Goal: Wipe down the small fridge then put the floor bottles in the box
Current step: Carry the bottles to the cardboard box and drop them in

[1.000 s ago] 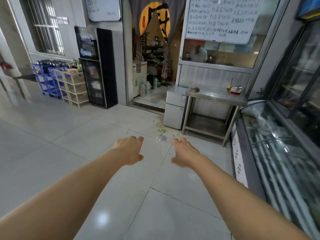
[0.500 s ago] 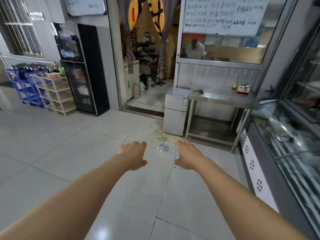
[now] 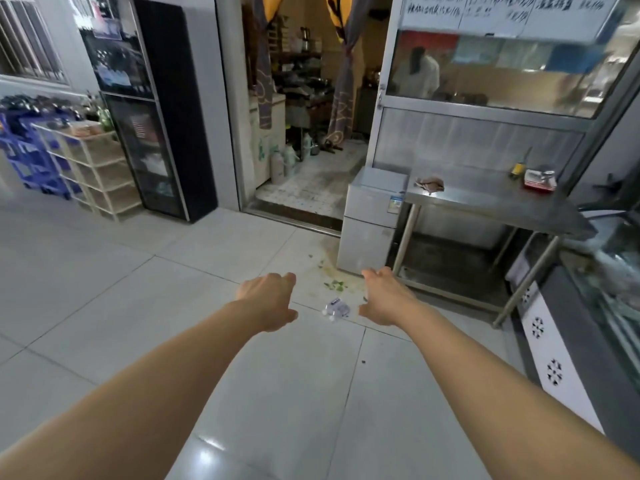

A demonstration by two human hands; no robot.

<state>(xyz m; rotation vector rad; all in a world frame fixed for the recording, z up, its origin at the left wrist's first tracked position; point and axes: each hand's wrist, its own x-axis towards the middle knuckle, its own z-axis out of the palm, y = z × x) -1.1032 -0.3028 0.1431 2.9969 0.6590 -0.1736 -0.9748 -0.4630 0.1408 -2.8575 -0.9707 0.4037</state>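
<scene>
**Approach phase – wipe not started**

Both grips empty: left hand [image 3: 268,301] and right hand [image 3: 384,297] held out front, fingers loose and apart, clamped on nothing. Between them, lower on the floor [image 3: 138,289], lie the clear bottles [image 3: 335,309]; green scraps [image 3: 335,285] just beyond. Small fridge [image 3: 372,220] stands farther on, touching the steel desk [image 3: 485,202] w/ a brown rag [image 3: 429,184] on top near the fridge end. Likely step: walking up to the fridge. Next move prob. needs the rag picked up first. No box seen.
</scene>
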